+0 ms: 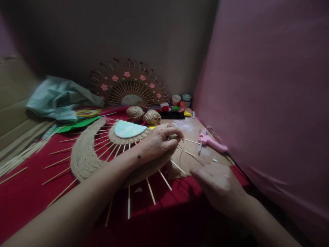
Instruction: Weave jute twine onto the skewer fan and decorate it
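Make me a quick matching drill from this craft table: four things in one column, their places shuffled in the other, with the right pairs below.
1. Bare left hand
2. Pink plastic glue gun
3. Two beige twine balls
4. Brown half-round fan with pink flowers

A. Between the light-blue half-disc and the flowered fan
B. Upright at the back, by the grey wall
C. Closed on the right part of the beige woven band
D. Lying on the tan flat board

Pairs: 1-C, 2-D, 3-A, 4-B
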Tool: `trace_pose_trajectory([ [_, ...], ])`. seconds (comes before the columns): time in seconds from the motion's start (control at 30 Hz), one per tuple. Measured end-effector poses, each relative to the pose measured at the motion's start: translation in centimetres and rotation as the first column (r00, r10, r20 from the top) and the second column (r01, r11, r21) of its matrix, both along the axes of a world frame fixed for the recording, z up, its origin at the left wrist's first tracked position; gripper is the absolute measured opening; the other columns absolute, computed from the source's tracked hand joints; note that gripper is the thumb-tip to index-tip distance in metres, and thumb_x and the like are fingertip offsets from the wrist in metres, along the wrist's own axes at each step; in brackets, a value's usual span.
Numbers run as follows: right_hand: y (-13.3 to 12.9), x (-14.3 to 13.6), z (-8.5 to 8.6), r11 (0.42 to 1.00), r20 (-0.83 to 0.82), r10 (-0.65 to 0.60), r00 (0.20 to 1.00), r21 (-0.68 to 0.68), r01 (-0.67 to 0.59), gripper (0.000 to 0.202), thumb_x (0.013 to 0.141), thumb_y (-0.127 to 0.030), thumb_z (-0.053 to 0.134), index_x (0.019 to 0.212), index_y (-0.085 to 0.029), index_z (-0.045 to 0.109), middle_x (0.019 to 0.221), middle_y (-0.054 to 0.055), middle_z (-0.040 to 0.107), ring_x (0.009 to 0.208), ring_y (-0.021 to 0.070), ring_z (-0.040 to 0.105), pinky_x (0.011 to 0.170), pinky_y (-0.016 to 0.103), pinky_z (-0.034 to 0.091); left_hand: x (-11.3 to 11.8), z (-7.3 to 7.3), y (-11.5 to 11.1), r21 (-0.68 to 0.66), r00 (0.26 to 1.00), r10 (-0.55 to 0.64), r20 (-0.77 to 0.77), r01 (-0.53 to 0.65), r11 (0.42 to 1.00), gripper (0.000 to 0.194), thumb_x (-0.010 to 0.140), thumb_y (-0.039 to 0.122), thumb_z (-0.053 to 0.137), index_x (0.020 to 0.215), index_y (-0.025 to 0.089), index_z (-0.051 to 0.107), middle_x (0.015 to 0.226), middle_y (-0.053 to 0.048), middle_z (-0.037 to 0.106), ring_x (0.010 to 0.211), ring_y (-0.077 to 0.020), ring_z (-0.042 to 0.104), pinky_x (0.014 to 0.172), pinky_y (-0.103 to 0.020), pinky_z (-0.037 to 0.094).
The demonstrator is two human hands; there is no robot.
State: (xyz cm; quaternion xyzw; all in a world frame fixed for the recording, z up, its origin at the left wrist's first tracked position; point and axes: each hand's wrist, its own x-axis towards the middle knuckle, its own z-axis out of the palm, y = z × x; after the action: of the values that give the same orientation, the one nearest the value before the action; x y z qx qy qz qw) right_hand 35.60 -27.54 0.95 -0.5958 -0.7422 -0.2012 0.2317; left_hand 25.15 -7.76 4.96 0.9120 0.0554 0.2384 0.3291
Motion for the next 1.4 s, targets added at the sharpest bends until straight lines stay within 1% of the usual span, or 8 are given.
trace_pose_trajectory([
  [0.2, 0.3, -1.1, -2.1, 0.998, 0.002, 0.006, 1.0, -0.069, -0.006, 0.022, 0.085, -0.006, 0.041, 0.086, -0.013, 0.062, 0.059, 0.002, 0.055, 0.053, 0.0142, 0.039, 0.052, 0.03, 0.023, 0.0, 0.0, -0.1, 0.02, 1.0, -0.001, 0.001, 0.001, 1.0, 0.02, 0.08, 0.015, 0.052, 0.092, 0.02, 0.068, 0.088, -0.001, 0.06, 0.079, -0.0132, 0.055, 0.08, -0.029, 0.044],
  [0.47, 1.1, -5.1, -0.6, 0.996, -0.04, 0.083, 0.996, -0.022, -0.084, 0.022, 0.083, -0.007, 0.041, 0.068, -0.014, 0.056, 0.054, 0.001, 0.047, 0.05, 0.0131, 0.032, 0.05, 0.031, 0.021, 0.4, -0.6, -0.2, 0.169, 0.999, 0.034, -0.039, -0.027, 0.985, 0.017, 0.084, 0.018, 0.054, 0.093, 0.018, 0.068, 0.088, -0.005, 0.057, 0.085, -0.0168, 0.052, 0.08, -0.032, 0.042],
  [0.73, 1.6, -2.6, 1.8, 0.994, -0.054, 0.007, 0.999, 0.107, -0.001, 0.021, 0.086, -0.008, 0.045, 0.078, -0.015, 0.063, 0.054, 0.0, 0.055, 0.051, 0.0119, 0.045, 0.051, 0.028, 0.029, 1.3, -3.6, 0.1, 0.31, 0.997, 0.012, -0.079, 0.013, 0.951, 0.02, 0.088, 0.024, 0.05, 0.094, 0.02, 0.068, 0.088, -0.007, 0.057, 0.085, -0.0191, 0.051, 0.08, -0.034, 0.04],
  [0.9, 3.6, -0.9, 2.1, 0.986, 0.123, -0.123, 0.985, 0.125, 0.107, 0.024, 0.087, -0.017, 0.049, 0.072, -0.017, 0.066, 0.057, 0.002, 0.061, 0.052, 0.0125, 0.051, 0.052, 0.028, 0.031, 1.4, -4.6, 0.4, 0.352, 0.989, -0.012, -0.15, 0.065, 0.934, 0.024, 0.086, 0.022, 0.048, 0.101, 0.021, 0.067, 0.094, -0.009, 0.057, 0.09, -0.0215, 0.049, 0.083, -0.037, 0.039],
  [1.0, 4.9, 0.2, 1.8, 0.986, 0.167, -0.157, 0.973, 0.09, 0.143, 0.024, 0.088, -0.021, 0.05, 0.074, -0.016, 0.069, 0.059, 0.002, 0.062, 0.051, 0.0123, 0.052, 0.05, 0.027, 0.03, 0.5, -3.5, 0.7, 0.265, 0.978, -0.053, -0.203, 0.107, 0.958, 0.028, 0.083, 0.016, 0.046, 0.102, 0.021, 0.066, 0.097, -0.009, 0.057, 0.092, -0.0206, 0.05, 0.082, -0.035, 0.04],
  [1.13, 6.0, 1.4, 1.5, 0.984, 0.053, -0.174, 0.983, -0.031, 0.176, 0.02, 0.086, -0.028, 0.052, 0.079, -0.019, 0.069, 0.057, 0.0, 0.062, 0.05, 0.0101, 0.051, 0.05, 0.024, 0.03, -1.3, -1.3, 0.5, -0.022, 0.933, -0.192, -0.305, 0.195, 0.981, 0.026, 0.076, 0.025, 0.056, 0.101, 0.022, 0.064, 0.096, -0.004, 0.06, 0.087, -0.0177, 0.054, 0.076, -0.029, 0.042],
  [1.27, 6.3, 2.3, 1.4, 0.975, -0.147, -0.182, 0.972, -0.152, 0.16, 0.026, 0.084, -0.037, 0.057, 0.066, -0.019, 0.064, 0.048, -0.004, 0.052, 0.046, 0.0072, 0.044, 0.048, 0.021, 0.03, -2.3, -1.7, -0.5, -0.216, 0.901, -0.131, -0.414, 0.043, 0.976, 0.02, 0.079, 0.033, 0.053, 0.074, 0.016, 0.061, 0.07, -0.002, 0.057, 0.065, -0.0144, 0.051, 0.058, -0.026, 0.038],
  [1.4, 5.8, 3.9, 1.7, 0.972, -0.189, -0.177, 0.966, -0.188, 0.141, 0.024, 0.08, -0.037, 0.063, 0.065, -0.019, 0.063, 0.048, -0.004, 0.052, 0.045, 0.0068, 0.042, 0.046, 0.02, 0.03, -2.8, -3.2, -0.9, 0.133, 0.941, 0.062, -0.331, -0.019, 0.991, 0.022, 0.079, 0.023, 0.049, 0.058, 0.016, 0.051, 0.073, -0.005, 0.054, 0.07, -0.0164, 0.046, 0.066, -0.032, 0.036],
])
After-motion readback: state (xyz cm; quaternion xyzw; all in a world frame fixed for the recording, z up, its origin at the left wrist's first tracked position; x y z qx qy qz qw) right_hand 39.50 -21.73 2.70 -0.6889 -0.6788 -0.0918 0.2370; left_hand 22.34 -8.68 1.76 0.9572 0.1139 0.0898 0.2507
